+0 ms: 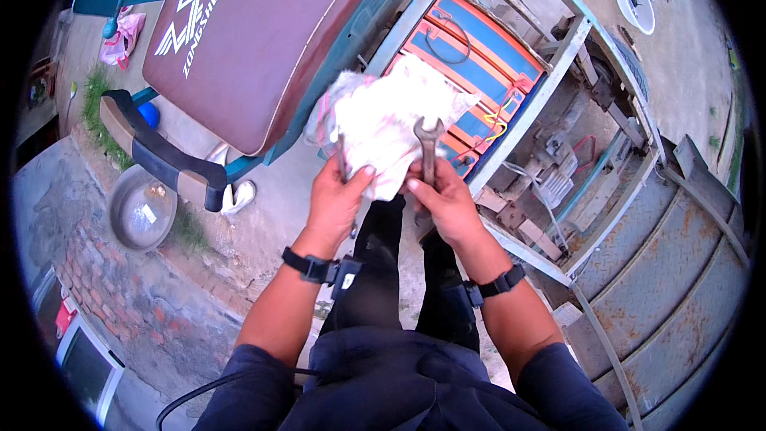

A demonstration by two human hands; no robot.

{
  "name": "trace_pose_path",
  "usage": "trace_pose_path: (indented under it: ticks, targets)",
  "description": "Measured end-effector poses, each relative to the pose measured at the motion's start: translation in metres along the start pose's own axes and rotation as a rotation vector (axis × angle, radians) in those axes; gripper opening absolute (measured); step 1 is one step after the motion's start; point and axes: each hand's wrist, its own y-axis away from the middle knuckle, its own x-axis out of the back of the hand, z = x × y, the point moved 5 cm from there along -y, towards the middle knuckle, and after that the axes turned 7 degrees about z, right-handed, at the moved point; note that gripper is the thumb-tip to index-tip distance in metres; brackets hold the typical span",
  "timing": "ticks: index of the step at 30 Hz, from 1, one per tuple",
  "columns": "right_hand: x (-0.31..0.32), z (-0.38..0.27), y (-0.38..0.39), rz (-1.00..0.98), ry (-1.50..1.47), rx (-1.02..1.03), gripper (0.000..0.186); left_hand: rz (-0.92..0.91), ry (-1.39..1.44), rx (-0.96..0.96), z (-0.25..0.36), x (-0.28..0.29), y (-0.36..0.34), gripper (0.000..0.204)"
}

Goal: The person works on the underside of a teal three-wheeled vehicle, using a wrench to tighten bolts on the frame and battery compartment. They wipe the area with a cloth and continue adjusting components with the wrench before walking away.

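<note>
Right hand (447,201) around wrench (429,146)

White emblem (183,20) and lettering (205,29) on maroon seat (259,44)

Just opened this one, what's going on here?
A person stands beside an open metal frame holding what look like blue-and-orange batteries with loose wires. Their left hand grips a pale cloth and a slim metal tool, partly hidden by the fingers. The right hand holds an open-ended wrench, jaw up, in front of the cloth. A brown seat is at the upper left.
</note>
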Motion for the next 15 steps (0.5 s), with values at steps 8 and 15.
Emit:
trace_pose_path:
  ticks: [8, 15]
  targets:
    - [0.095, 0.017, 0.062, 0.200, 0.012, -0.128, 0.023, 0.264, -0.595, 0.021, -0.042, 0.232, 0.091, 0.034]
    - [0.161, 0.018, 0.091, 0.364, -0.066, -0.082, 0.026, 0.468, -1.041, -0.032, -0.047, 0.312, 0.110, 0.034]
